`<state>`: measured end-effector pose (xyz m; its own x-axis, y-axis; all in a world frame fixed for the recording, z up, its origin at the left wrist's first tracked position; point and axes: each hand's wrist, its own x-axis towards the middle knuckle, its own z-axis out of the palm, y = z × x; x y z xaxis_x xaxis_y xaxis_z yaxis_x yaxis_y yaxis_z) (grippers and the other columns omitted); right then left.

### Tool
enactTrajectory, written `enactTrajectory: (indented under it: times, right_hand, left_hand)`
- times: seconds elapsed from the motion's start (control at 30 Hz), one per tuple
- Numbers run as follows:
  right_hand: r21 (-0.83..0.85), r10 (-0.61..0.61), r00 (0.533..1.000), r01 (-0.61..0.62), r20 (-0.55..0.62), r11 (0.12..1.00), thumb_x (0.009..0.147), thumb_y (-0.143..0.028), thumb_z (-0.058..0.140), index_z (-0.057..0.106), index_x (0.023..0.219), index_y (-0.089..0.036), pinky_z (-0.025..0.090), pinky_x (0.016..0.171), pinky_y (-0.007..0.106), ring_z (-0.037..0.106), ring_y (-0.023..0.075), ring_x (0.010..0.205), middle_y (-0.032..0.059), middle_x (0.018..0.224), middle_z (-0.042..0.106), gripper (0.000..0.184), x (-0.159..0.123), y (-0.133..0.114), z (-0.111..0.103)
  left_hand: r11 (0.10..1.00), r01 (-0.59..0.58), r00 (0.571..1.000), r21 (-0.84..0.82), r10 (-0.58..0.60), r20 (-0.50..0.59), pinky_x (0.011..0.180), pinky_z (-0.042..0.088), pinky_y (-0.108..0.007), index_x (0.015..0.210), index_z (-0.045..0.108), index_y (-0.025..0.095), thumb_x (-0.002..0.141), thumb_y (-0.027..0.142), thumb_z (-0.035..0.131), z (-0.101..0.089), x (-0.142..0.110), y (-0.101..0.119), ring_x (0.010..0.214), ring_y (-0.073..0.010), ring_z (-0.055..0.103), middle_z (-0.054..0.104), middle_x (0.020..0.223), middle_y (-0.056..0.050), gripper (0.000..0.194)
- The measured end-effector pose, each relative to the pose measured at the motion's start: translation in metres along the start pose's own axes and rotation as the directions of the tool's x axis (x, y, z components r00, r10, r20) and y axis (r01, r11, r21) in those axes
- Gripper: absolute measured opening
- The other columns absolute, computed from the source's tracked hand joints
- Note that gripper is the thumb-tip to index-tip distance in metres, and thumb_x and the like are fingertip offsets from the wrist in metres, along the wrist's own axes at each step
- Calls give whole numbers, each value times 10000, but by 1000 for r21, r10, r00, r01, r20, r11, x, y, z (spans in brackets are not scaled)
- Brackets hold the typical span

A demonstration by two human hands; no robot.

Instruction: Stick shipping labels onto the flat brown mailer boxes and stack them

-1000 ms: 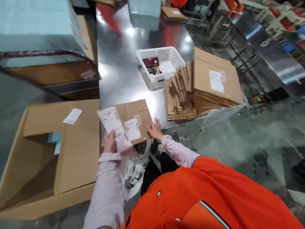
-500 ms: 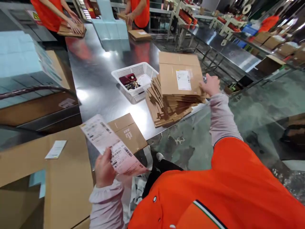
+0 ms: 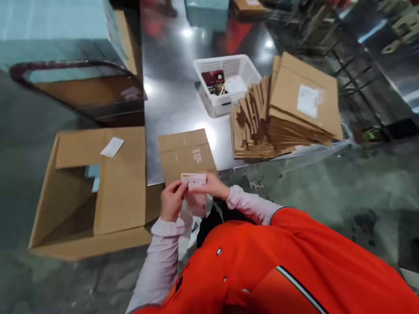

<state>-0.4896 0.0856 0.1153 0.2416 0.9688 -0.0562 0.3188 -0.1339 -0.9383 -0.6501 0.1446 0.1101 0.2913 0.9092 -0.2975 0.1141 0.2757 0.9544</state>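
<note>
A shiny metal table point(image 3: 173, 96) stretches away in front of me, its surface throwing back bright spots of light. One flat cardboard box point(image 3: 186, 152), with small pale print, lies at the near edge. Beyond it and to my right sits a white plastic basket point(image 3: 244, 65). Just beside the basket, a leaning pile of flattened boxes point(image 3: 255, 131) fills the right-hand edge, a white label point(image 3: 307, 101) on its top box. Pale blue blocks point(image 3: 207, 15) and more brown cardboard point(image 3: 249, 8) stand toward the far end.
</note>
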Motion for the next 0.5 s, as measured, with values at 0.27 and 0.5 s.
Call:
enactTrajectory:
  times: [0.27, 0.5]
  right_hand:
    - [-184, 55, 991, -32, 122, 982, 822, -324, 713, 786, 906, -175, 489, 699, 263, 685, 176, 769, 55, 856, 760, 187, 27, 5, 7]
    - [-137, 18, 995, -4, 98, 991, 699, -227, 792, 744, 656, -171, 494, 787, 268, 651, 158, 826, 42, 839, 714, 86, 82, 57, 30]
  left_hand:
    - [985, -20, 968, -172, -24, -248, 566, 399, -216, 596, 575, 159, 646, 483, 770, 23, -6, -48, 559, -102, 478, 558, 567, 17, 381]
    - [880, 156, 961, -449, -241, -137, 629, 468, -246, 823, 677, 129, 575, 485, 832, 27, 21, -99, 649, -141, 609, 688, 748, -40, 461]
